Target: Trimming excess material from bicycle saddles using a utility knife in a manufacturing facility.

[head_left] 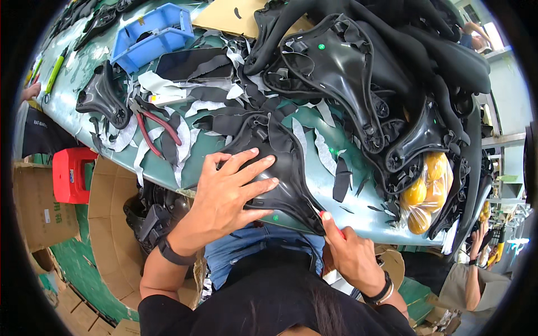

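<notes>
A black bicycle saddle (288, 173) lies underside up near the front table edge, its narrow end pointing toward me on the right. My left hand (232, 182) rests flat on its glossy shell with fingers spread. In my right hand (353, 252) is a small red-handled knife (323, 214), its thin blade at the rim of the narrow end; most of the handle is hidden by my fingers. Loose black fabric strips (274, 134) lie over the saddle's wide end. Red-handled pliers (154, 131) lie to the left among the scraps.
More black saddles (336, 67) pile up at the right, beside a clear bag of yellow round objects (428, 190). At the far left stand a blue bin (148, 36) and a single saddle (103, 95). A red stool (73, 175) and cardboard box (115, 224) stand below. Other people work on both sides.
</notes>
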